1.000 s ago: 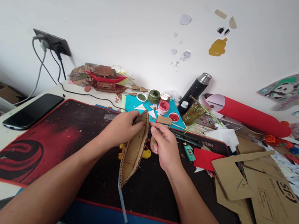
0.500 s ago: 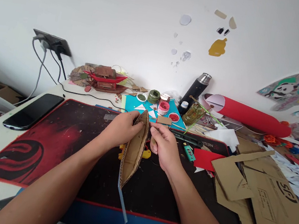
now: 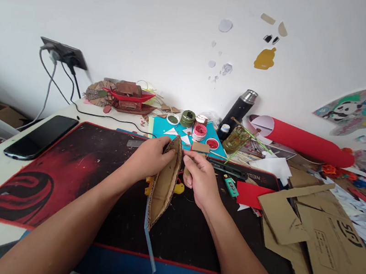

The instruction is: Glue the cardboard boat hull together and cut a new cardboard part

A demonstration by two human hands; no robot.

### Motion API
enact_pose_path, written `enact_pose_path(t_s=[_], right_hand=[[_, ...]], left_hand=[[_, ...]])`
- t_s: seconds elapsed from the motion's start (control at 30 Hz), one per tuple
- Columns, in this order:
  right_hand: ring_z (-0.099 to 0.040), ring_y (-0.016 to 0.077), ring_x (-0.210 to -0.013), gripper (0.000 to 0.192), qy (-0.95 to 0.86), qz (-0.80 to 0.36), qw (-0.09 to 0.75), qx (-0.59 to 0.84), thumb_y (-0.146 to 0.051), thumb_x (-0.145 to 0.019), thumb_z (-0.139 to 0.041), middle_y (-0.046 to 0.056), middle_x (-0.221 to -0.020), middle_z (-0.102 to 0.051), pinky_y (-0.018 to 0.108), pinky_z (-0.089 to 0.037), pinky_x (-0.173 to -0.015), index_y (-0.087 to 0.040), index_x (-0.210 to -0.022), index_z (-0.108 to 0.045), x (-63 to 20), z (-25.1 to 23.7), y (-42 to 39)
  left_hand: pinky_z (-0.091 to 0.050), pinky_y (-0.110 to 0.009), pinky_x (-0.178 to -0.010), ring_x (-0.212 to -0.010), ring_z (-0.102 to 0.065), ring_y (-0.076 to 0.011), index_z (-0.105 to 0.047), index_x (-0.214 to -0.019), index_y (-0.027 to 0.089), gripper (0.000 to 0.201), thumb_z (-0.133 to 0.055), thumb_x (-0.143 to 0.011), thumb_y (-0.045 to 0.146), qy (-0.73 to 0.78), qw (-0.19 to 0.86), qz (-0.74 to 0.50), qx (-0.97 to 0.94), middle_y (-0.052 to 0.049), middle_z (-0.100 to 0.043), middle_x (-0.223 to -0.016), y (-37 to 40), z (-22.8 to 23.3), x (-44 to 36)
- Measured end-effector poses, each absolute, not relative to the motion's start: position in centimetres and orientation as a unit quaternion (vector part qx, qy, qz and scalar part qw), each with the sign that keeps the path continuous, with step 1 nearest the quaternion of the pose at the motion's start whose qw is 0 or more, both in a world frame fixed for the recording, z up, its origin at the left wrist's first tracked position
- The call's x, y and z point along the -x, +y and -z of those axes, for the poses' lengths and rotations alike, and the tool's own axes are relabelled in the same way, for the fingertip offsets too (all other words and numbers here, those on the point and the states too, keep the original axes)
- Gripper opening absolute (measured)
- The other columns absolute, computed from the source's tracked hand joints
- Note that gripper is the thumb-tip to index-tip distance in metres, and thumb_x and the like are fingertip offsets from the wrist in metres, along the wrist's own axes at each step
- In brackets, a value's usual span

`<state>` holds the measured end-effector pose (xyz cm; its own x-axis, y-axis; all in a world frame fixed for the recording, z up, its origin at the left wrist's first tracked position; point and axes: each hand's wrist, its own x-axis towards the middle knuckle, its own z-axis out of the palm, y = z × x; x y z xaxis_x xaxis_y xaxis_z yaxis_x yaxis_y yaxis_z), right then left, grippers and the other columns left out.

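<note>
My left hand (image 3: pixel 152 157) is closed on the upper left side of a small cardboard boat hull (image 3: pixel 162 194), its thumb inside the rim. The hull stands nearly upright with its hollow side facing me. Right beside its upper right edge, my right hand (image 3: pixel 199 176) is closed in a pinch. What those fingers hold is too small to make out. Behind the hull, a yellow tool (image 3: pixel 179 188) shows in part on both sides, probably a glue gun. A bent translucent stick (image 3: pixel 150 248) extends below the hull toward the front edge.
A black and red desk mat (image 3: pixel 93 178) lies under my hands. Paint jars (image 3: pixel 187 119), a black thermos (image 3: pixel 241 109) and a utility knife (image 3: pixel 228 168) are beyond them. Cardboard sheets (image 3: pixel 331 253) pile up at right; a phone (image 3: pixel 42 137) and finished model boats (image 3: pixel 130 96) are at left.
Both hands and the hull stay almost in place. The translucent stick shows a little more along the hull's lower left side. The camera view has shifted very slightly.
</note>
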<state>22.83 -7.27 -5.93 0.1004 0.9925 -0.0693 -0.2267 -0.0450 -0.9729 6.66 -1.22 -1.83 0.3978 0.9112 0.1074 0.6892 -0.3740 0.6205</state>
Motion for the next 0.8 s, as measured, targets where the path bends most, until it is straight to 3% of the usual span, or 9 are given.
enact_pose_path(t_s=[0.8], right_hand=[[-0.034, 0.0083, -0.038, 0.043, -0.408, -0.54, 0.557, 0.482, -0.046, -0.088, -0.073, -0.013, -0.048, -0.041, 0.023, -0.023, -0.041, -0.015, -0.119, -0.074, -22.94, 6.26, -7.3]], left_hand=[[-0.035, -0.034, -0.062, -0.068, -0.055, -0.0219, -0.041, -0.073, 0.027, 0.025, -0.054, -0.094, 0.027, 0.505, 0.234, -0.217, -0.802, -0.001, -0.062, -0.073, -1.24, 1.88, -6.66]])
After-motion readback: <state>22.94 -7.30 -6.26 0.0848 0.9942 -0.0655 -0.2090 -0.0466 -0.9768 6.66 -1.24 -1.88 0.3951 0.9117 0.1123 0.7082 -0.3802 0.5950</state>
